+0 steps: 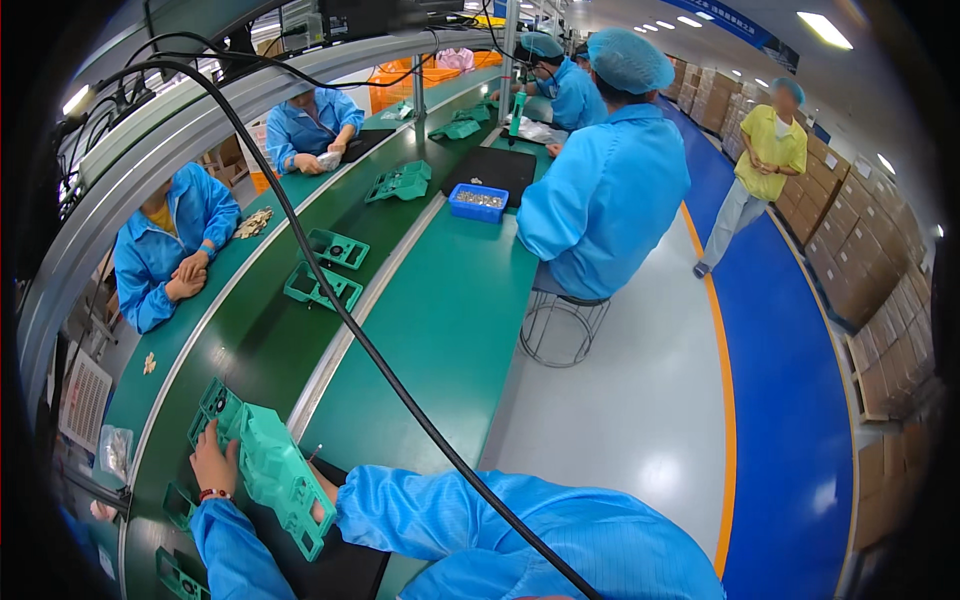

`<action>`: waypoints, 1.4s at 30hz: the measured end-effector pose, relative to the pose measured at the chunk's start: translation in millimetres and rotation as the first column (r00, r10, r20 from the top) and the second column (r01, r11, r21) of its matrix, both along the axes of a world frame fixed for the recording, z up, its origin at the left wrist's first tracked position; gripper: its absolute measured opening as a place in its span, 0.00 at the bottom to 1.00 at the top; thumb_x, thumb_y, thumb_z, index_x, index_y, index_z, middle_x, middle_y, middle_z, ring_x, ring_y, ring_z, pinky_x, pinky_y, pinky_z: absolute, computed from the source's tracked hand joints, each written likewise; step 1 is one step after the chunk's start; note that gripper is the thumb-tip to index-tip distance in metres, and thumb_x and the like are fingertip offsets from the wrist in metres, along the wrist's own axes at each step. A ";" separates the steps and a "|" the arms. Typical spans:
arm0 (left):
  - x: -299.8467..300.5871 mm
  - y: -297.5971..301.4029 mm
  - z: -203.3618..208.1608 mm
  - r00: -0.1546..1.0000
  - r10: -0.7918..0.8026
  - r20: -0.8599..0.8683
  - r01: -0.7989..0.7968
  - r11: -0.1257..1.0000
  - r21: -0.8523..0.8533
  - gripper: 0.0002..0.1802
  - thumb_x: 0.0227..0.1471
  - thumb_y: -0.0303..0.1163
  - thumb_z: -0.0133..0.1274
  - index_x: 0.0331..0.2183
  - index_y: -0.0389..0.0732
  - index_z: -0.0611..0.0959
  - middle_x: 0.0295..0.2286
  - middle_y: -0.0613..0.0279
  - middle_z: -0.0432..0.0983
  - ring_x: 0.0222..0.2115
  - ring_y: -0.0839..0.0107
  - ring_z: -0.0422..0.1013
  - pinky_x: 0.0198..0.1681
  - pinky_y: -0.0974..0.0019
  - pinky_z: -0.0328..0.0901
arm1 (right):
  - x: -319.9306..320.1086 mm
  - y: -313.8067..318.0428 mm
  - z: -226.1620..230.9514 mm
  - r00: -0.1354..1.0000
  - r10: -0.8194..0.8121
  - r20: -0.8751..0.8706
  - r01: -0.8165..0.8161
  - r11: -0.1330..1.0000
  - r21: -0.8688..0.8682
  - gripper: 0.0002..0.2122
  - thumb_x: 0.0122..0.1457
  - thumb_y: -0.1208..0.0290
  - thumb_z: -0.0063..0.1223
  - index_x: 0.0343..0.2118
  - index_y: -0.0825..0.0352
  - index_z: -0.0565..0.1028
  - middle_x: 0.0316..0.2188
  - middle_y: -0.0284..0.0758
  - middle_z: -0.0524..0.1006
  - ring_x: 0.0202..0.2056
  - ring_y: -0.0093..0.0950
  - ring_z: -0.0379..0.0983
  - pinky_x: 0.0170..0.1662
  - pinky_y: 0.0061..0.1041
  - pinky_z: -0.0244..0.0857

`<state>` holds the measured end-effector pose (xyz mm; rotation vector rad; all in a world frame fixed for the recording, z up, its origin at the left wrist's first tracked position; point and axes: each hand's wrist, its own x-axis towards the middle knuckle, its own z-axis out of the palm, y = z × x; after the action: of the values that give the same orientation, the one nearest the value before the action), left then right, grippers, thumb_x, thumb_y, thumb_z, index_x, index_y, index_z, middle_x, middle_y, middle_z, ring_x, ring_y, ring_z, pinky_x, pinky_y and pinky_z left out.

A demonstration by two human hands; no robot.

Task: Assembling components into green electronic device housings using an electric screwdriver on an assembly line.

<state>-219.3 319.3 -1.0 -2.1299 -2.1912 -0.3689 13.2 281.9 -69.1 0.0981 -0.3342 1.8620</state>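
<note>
Green moulded tray (275,460): between our two hands, tilted, spanning the belt side and the black mat (357,568). We read the slant as a way to keep both long sides reachable; can't tell how much weight the mat takes.
Black mat: set right at our sleeves, probably to protect parts from the bench.
Second green tray (222,402): on the conveyor belt (255,345), touching or just beside the first one's far end; overlap hides which.
Paired trays (325,285): further up the belt, lying open with dark inserts showing, likely left that way for easy access.
Blue parts bin (480,203): by the co-worker's elbow, presumably for short reach.
Left hand (213,468): fingers partly spread, thumb well off them, at the trays' left edges; no closed grip visible.
Right hand (326,488): at the tray's right edge, mostly behind it; we can't tell how far it's closed.
Hands together: no, apart, tray between.
</note>
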 end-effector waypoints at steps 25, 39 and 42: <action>97.2 -280.9 127.7 0.886 -0.396 0.242 -0.173 0.203 0.964 0.15 0.63 0.40 0.45 0.33 0.37 0.72 0.29 0.55 0.68 0.29 0.67 0.64 0.36 0.63 0.61 | -46.2 30.3 -23.3 0.980 0.183 0.074 -0.197 0.932 0.305 0.10 0.68 0.60 0.46 0.44 0.60 0.74 0.38 0.28 0.76 0.39 0.23 0.75 0.39 0.26 0.73; 170.7 -299.5 136.3 0.453 -0.856 0.249 0.563 0.491 0.665 0.16 0.46 0.24 0.61 0.41 0.34 0.82 0.33 0.54 0.81 0.22 0.69 0.74 0.23 0.69 0.67 | -71.4 -12.8 -6.2 0.963 0.238 0.123 -0.262 0.935 0.238 0.11 0.67 0.60 0.47 0.45 0.60 0.74 0.38 0.29 0.77 0.39 0.24 0.75 0.39 0.26 0.73; 197.6 -289.6 133.5 0.381 -0.846 0.373 0.588 0.533 0.609 0.18 0.44 0.23 0.62 0.41 0.34 0.83 0.36 0.53 0.81 0.22 0.67 0.75 0.24 0.70 0.68 | -71.3 -10.3 -0.5 0.971 0.189 0.148 -0.218 0.952 0.214 0.11 0.67 0.60 0.48 0.45 0.60 0.74 0.38 0.29 0.77 0.39 0.24 0.75 0.39 0.27 0.73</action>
<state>-21.7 29.6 132.5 -2.8498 -0.8813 -1.6519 -58.1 271.6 -69.6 0.1791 -0.6480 2.0330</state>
